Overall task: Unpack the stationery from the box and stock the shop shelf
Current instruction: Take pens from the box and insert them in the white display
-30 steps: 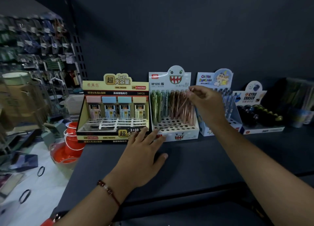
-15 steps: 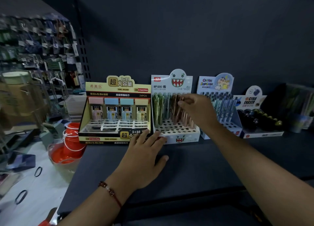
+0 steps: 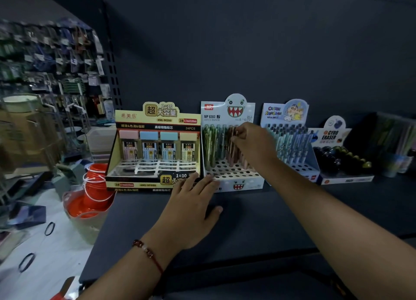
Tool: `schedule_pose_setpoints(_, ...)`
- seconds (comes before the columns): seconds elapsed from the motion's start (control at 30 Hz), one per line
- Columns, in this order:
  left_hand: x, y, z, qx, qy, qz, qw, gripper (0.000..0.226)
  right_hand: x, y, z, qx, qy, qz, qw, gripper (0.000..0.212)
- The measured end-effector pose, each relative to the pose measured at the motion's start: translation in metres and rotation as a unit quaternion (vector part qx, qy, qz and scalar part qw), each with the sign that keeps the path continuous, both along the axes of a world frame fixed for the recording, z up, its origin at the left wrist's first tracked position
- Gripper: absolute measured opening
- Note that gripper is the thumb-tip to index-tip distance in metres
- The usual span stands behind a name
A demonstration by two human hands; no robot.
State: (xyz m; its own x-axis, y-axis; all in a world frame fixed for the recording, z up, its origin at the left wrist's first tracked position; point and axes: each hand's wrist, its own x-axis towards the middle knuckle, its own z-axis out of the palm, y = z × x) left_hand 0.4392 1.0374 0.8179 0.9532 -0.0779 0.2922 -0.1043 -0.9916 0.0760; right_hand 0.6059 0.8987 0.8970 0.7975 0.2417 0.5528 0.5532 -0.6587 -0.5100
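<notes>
A white display box with a toothy monster face stands on the dark shelf, filled with upright green and pink pens. My right hand reaches into it and pinches the tops of the pink pens. My left hand lies flat on the shelf, its straight fingertips touching the front of the monster box and the yellow-and-black lead-refill display box to its left.
Right of the monster box stand a cartoon pen display and a Gyro Eraser box. Orange plastic containers sit off the shelf's left end above a white surface. Hanging stock racks fill the left side.
My right hand has slid left along the pen tops, from the box's right edge to the pink pens near the middle. The left hand has stayed in place.
</notes>
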Motion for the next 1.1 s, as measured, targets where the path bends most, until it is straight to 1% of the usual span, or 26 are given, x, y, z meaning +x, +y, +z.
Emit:
schedule_pose_setpoints(0.13,-0.001,0.001,-0.001,-0.005,0.006,-0.001,1.0,0.063,-0.002,0.001,0.001,-0.006,0.011,0.004,1.0,0.024)
schedule_pose_setpoints(0.23,0.0,0.002,-0.002,0.001,0.002,-0.001,1.0,0.076,-0.002,0.001,0.004,-0.033,0.014,-0.002,0.999,0.02)
schedule_pose_setpoints(0.3,0.0,0.001,-0.002,0.0,-0.001,-0.004,1.0,0.081,-0.005,0.002,0.007,-0.057,0.018,-0.002,0.998,0.021)
schedule_pose_setpoints(0.4,-0.004,-0.002,0.0,-0.012,-0.025,-0.023,0.999,0.075,-0.014,-0.002,0.012,-0.07,0.027,0.014,0.997,0.032)
schedule_pose_setpoints(0.5,-0.01,-0.013,0.003,-0.045,-0.044,-0.046,0.997,0.059,-0.031,-0.019,0.011,-0.073,0.028,0.052,0.996,0.039)
schedule_pose_setpoints(0.6,-0.016,-0.044,0.005,-0.076,-0.056,-0.08,0.992,0.057,-0.048,-0.053,0.008,-0.102,0.035,0.076,0.991,0.046)
schedule_pose_setpoints(0.67,-0.02,-0.078,0.003,-0.088,-0.063,-0.114,0.988,0.053,-0.057,-0.085,0.007,-0.139,0.056,0.073,0.986,0.047)
schedule_pose_setpoints(0.73,-0.022,-0.116,-0.003,-0.096,-0.053,-0.148,0.983,0.042,-0.067,-0.125,0.004,-0.169,0.084,0.053,0.981,0.046)
schedule_pose_setpoints(0.87,-0.026,-0.207,-0.023,-0.09,-0.054,-0.204,0.973,0.033,-0.096,-0.233,-0.018,-0.182,0.107,-0.013,0.977,0.047)
schedule_pose_setpoints(0.9,-0.027,-0.232,-0.032,-0.088,-0.052,-0.216,0.971,0.034,-0.108,-0.266,-0.029,-0.185,0.107,-0.038,0.976,0.048)
schedule_pose_setpoints(0.97,-0.031,-0.286,-0.049,-0.1,-0.022,-0.246,0.964,0.039,-0.14,-0.338,-0.058,-0.185,0.113,-0.094,0.972,0.047)
schedule_pose_setpoints(1.03,-0.038,-0.343,-0.07,-0.105,0.024,-0.28,0.954,0.044,-0.183,-0.41,-0.098,-0.172,0.138,-0.155,0.963,0.045)
schedule_pose_setpoints(1.1,-0.051,-0.405,-0.091,-0.099,0.055,-0.321,0.94,0.043,-0.235,-0.477,-0.145,-0.149,0.188,-0.219,0.946,0.043)
